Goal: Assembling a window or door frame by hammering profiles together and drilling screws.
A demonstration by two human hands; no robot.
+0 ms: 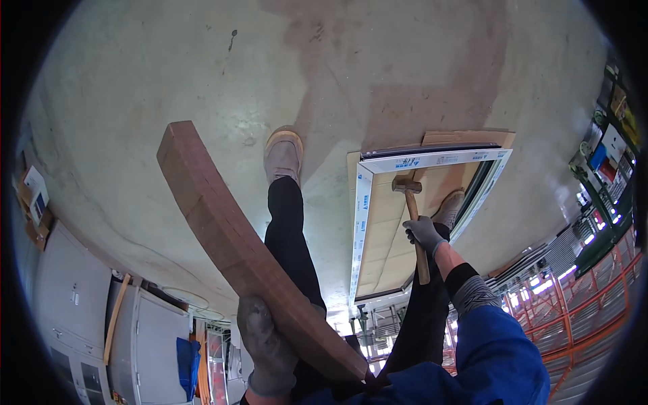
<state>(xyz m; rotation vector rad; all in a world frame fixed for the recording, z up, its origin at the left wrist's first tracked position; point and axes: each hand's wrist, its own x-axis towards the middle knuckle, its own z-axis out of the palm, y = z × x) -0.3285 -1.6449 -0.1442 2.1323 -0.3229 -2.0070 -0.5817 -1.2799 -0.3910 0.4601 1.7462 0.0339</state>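
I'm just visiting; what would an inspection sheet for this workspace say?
Surface: smooth greyish floor with darker brownish patches.
Job's things: thick wooden beam, wooden-handled hammer, rectangular white-edged frame lying flat.
Clutter: cardboard beneath the frame, sticking out past its far edge.
Hands: gloved left hand grips the beam; gloved right hand holds the hammer's handle, its head over the frame's opening.
Cables: none clearly made out.
Surroundings: grey cabinets left, orange metal racking right.

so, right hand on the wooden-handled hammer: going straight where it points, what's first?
Probably the flat tan panel seen inside the white rectangular frame, beyond the grey-gloved right hand; depth is unclear, so the frame's left bar could come first.
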